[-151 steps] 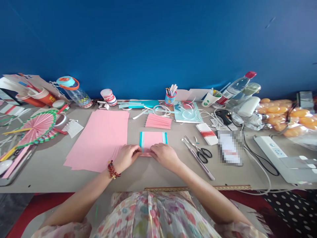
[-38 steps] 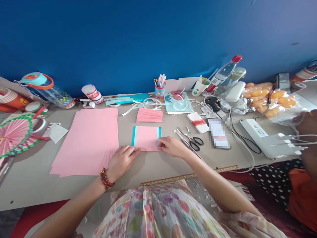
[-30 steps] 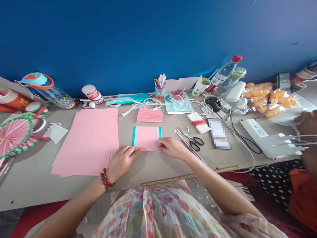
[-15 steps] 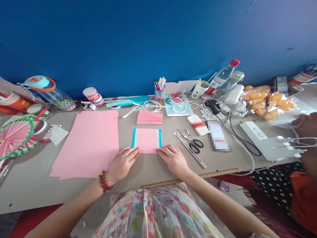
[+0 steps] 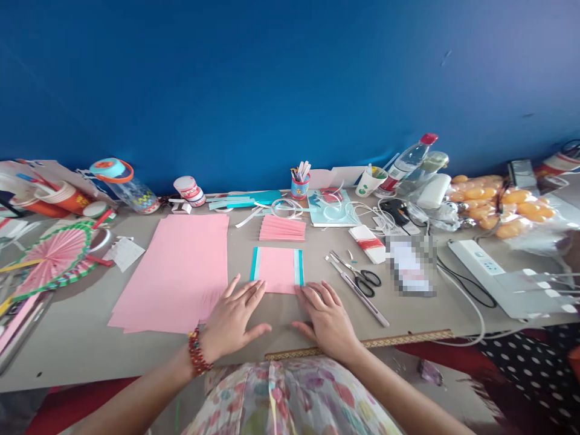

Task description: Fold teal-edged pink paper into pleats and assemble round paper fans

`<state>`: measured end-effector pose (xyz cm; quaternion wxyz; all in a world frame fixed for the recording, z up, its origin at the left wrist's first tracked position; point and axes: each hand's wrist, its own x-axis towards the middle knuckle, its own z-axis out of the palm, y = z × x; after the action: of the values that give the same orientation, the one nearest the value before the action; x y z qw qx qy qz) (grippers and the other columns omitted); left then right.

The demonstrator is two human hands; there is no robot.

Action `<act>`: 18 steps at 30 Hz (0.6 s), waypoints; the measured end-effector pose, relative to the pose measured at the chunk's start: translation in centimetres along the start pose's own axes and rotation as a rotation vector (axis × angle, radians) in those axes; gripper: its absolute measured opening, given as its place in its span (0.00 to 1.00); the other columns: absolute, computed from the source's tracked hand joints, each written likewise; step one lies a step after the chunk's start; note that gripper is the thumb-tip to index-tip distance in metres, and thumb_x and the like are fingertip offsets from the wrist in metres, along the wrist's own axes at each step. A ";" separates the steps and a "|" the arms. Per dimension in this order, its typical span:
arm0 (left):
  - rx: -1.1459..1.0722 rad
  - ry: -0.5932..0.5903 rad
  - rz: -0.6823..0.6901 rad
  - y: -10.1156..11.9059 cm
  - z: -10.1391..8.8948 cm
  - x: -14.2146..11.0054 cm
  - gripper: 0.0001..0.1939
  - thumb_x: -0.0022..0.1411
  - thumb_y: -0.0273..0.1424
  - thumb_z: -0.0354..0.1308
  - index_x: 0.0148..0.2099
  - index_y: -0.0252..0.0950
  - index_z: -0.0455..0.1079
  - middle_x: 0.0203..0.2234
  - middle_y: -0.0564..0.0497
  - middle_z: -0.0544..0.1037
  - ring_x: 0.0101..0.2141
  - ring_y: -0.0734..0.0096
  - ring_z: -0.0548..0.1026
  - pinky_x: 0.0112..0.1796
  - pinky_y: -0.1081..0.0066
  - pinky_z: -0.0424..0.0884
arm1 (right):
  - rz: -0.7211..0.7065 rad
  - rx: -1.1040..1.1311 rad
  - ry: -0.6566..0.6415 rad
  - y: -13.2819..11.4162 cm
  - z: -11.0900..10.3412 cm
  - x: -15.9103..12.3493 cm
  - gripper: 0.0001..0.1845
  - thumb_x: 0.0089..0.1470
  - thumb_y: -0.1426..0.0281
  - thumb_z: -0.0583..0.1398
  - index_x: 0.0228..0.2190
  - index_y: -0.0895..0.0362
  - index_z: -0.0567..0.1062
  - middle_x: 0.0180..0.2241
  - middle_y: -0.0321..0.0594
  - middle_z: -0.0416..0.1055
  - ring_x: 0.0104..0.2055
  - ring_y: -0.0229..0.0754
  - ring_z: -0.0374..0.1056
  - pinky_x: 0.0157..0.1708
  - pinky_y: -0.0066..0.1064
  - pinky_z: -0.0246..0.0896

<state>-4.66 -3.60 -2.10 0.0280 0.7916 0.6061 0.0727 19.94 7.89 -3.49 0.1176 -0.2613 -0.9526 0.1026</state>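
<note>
A small pink paper sheet with teal side strips lies flat on the grey table. My left hand rests flat, fingers spread, with its fingertips at the sheet's near left corner. My right hand also lies flat and open, its fingertips at the near right corner. Neither hand holds anything. A pleated pink paper lies just beyond the sheet. A stack of large pink sheets lies to the left.
Scissors and a craft knife lie right of my hands. A power strip, cables, bottles, a pen cup and a bag of oranges crowd the back right. A paper fan and cups sit left.
Both hands have drawn back from the sheet's near edge and flattened on the table with fingers spread. Earlier they pinched the edge. The view has tilted slightly.
</note>
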 end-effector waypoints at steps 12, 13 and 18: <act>-0.001 -0.047 0.058 2.4 3.1 3.1 0.53 0.57 0.65 0.40 0.72 0.33 0.41 0.69 0.37 0.47 0.68 0.49 0.45 0.64 0.48 0.36 | -0.012 0.001 -0.013 0.2 0.1 0.2 0.33 0.59 0.52 0.57 0.60 0.57 0.66 0.55 0.48 0.69 0.58 0.53 0.60 0.63 0.49 0.51; -0.002 -0.044 0.061 2.3 3.2 3.0 0.54 0.56 0.66 0.40 0.72 0.33 0.41 0.69 0.37 0.47 0.68 0.48 0.45 0.64 0.48 0.37 | -0.005 0.005 -0.013 0.2 0.1 0.1 0.33 0.59 0.52 0.57 0.60 0.57 0.66 0.55 0.48 0.69 0.58 0.54 0.60 0.63 0.49 0.51; 0.011 -0.004 0.062 2.2 2.6 2.7 0.52 0.57 0.65 0.42 0.72 0.34 0.41 0.69 0.39 0.49 0.67 0.49 0.47 0.64 0.49 0.41 | 0.004 0.012 0.002 0.3 0.0 -0.1 0.33 0.59 0.53 0.58 0.61 0.54 0.65 0.55 0.47 0.69 0.58 0.53 0.60 0.62 0.50 0.52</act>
<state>-1.48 -1.46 -4.19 0.0227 0.8104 0.5814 0.0688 20.15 8.11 -3.57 0.1200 -0.2628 -0.9512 0.1084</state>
